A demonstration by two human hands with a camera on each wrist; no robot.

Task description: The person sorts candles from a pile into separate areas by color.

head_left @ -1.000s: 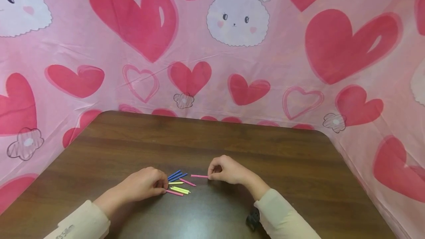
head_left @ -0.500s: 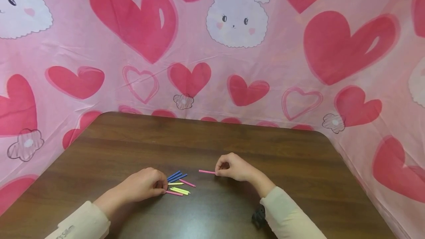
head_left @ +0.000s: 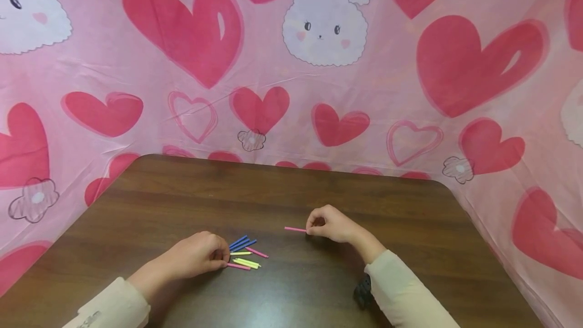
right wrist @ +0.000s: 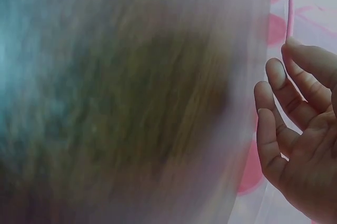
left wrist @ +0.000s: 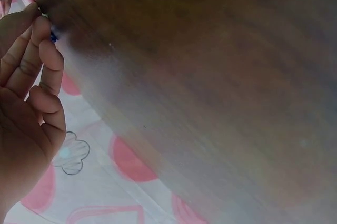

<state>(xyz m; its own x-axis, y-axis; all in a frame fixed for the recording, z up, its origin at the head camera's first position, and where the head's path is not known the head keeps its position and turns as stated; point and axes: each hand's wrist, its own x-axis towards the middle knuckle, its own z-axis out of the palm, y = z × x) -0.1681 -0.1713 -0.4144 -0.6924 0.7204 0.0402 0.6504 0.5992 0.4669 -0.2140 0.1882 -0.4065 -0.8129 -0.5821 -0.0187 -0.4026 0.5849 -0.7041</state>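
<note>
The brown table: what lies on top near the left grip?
Blue sticks, yellow sticks and a loose pink stick lie beside the left grip, which pinches another pink stick. Whatever lies under that grip is covered.

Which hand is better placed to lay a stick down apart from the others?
Probably the right hand: it pinches a pink stick clear of the rest, while the left hand pinches another pink stick close beside the yellow sticks.

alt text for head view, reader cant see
A right hand pinches a pink stick over a brown table; the left hand holds a second pink stick near blue sticks and yellow sticks. Pink heart-print fabric hangs behind.
</note>
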